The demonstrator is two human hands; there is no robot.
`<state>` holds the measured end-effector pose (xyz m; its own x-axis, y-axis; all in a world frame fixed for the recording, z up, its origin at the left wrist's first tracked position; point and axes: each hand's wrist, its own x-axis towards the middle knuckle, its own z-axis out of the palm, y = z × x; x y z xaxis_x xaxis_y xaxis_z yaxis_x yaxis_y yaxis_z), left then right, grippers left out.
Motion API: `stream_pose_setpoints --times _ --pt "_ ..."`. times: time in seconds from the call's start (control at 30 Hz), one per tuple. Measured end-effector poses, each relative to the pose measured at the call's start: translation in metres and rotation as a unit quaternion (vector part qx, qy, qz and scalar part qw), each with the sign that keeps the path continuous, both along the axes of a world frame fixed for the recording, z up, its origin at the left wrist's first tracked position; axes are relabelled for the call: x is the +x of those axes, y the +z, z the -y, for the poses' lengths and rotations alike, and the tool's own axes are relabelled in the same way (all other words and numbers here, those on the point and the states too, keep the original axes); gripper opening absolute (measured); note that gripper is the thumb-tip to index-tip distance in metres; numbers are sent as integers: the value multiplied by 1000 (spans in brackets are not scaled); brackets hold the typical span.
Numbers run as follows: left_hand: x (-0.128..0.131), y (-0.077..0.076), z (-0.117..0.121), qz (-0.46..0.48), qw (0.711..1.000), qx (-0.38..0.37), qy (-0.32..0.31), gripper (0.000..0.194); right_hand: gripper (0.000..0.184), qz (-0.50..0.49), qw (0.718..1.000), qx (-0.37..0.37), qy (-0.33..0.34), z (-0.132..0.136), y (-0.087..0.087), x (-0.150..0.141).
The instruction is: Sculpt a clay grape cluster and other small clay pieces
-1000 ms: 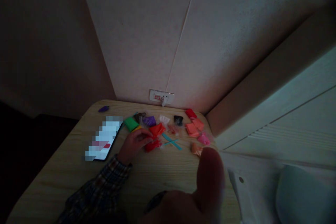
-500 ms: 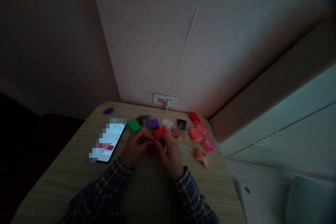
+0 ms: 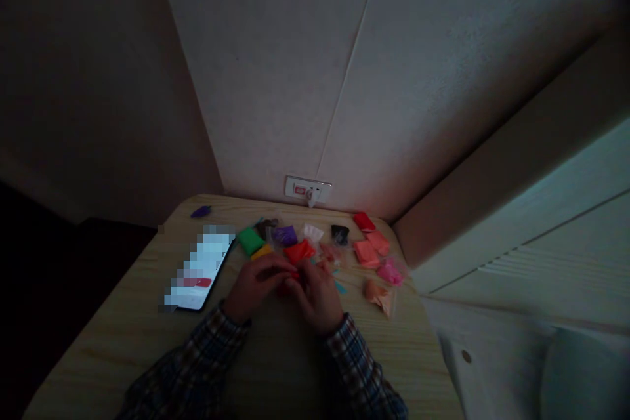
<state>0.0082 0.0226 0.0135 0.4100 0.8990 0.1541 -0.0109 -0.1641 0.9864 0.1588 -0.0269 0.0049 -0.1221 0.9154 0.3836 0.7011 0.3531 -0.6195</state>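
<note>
My left hand (image 3: pixel 254 287) and my right hand (image 3: pixel 315 294) meet over the near middle of the table. Their fingertips pinch a small piece of red modelling clay (image 3: pixel 294 275), mostly covered by the fingers. More red shows low between the hands, too dark to make out. Just beyond the fingertips lies a red clay packet (image 3: pixel 299 251). A yellow packet (image 3: pixel 262 252) and a green packet (image 3: pixel 251 241) sit past my left hand. A light blue strip (image 3: pixel 340 287) rests beside my right hand.
A phone (image 3: pixel 204 275) with a lit screen lies at left on the wooden table (image 3: pixel 123 315). Behind it is a small purple shape (image 3: pixel 201 211). Purple (image 3: pixel 285 235), white, black (image 3: pixel 339 233), pink (image 3: pixel 390 272) and orange packets spread rightward. A wall socket (image 3: pixel 308 189) holds a plug.
My hands have lowered slightly, and the fingertips have shifted on the red clay. More of the yellow packet now shows. The view has tilted a little.
</note>
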Motion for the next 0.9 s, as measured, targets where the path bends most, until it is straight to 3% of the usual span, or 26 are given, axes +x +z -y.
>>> stream_pose_setpoints --times 0.17,0.37,0.77,0.9 --pt "2 0 1 -1 1000 2 -6 7 30 9 1000 30 -3 -1 -4 4" --pt "3 -3 1 8 996 -91 9 21 32 15 998 68 9 -2 -5 5" --pt "-2 -1 0 -7 997 -71 -2 11 30 29 991 129 -25 0 -13 1" --pt "-1 -3 1 22 994 -103 -28 20 33 27 989 141 -23 0 -14 2"
